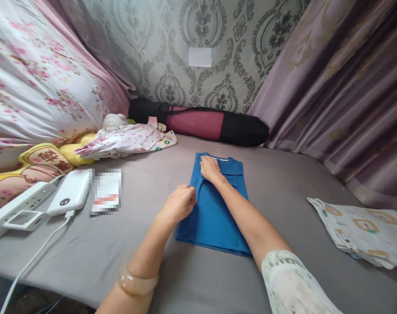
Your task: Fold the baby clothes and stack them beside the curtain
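A blue shirt (214,213) lies on the grey sheet in front of me, its sides folded inward into a narrow panel. Its collar end, with a small white label, points toward the wall. My left hand (181,203) is closed at the shirt's left edge, about halfway along, with the fingertips partly hidden. Farther up, my right hand (209,168) has its fingers closed on the cloth at the upper left, beside the collar. My right forearm crosses over the middle of the shirt.
Folded patterned cloth (364,233) lies at the right. On the left are a white power bank (70,192), a power strip (25,205), a cable and a blurred packet (106,192). Pink-and-white clothes (129,139) and a black-and-maroon long bag (198,123) lie toward the wall.
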Available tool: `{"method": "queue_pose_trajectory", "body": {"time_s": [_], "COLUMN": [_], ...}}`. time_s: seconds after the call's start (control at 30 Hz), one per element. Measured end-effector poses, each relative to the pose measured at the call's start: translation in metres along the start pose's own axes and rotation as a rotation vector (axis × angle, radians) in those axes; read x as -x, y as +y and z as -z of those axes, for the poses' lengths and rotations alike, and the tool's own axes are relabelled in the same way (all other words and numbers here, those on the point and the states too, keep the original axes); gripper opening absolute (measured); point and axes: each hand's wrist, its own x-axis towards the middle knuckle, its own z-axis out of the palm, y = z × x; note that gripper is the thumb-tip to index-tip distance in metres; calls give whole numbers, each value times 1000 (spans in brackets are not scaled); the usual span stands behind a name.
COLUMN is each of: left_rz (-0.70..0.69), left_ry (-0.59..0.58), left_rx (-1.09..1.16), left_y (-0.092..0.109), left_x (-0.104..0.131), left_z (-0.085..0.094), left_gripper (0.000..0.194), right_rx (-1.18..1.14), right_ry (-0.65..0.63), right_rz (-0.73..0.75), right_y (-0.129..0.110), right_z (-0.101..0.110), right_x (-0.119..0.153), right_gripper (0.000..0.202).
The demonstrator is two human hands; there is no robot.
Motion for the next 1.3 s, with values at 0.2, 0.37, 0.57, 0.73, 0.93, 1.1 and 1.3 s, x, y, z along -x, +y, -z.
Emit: {"method": "queue_pose_trajectory", "body": {"time_s": [0.2,0.37,0.57,0.73,0.93,1.1,1.3], "left_rz": [-114,-9,-28,-29,264,491,470], "left_ry": [-174,-320,-344,-342,105,449,417], "left_rx": [20,38,14,29,217,334,351], "left_y": [-1,-2,-11,-16,-23,-34,-35], "left_x": [3,2,3,1,-9,-15,-17], "left_z": [-1,0,-3,-3,7,8,1], "left_gripper": [44,75,87,92,33,34,33], "right_rx": [14,25,4,-55,-42,-36,-47], "right_ry": [-197,-236,-151,-100,-124,-251,-182], "right_rz": [2,-39,-50,-38,13,0,2], "right_y": [-18,-16,-8,-4,-16,-39,-39], "right_z": [-22,-22,-37,-37,-10,-14,-26], "right_x": [-19,-33,-38,-36,-13,32,44], "right_gripper": [58,63,63,60,59,70,72]}}
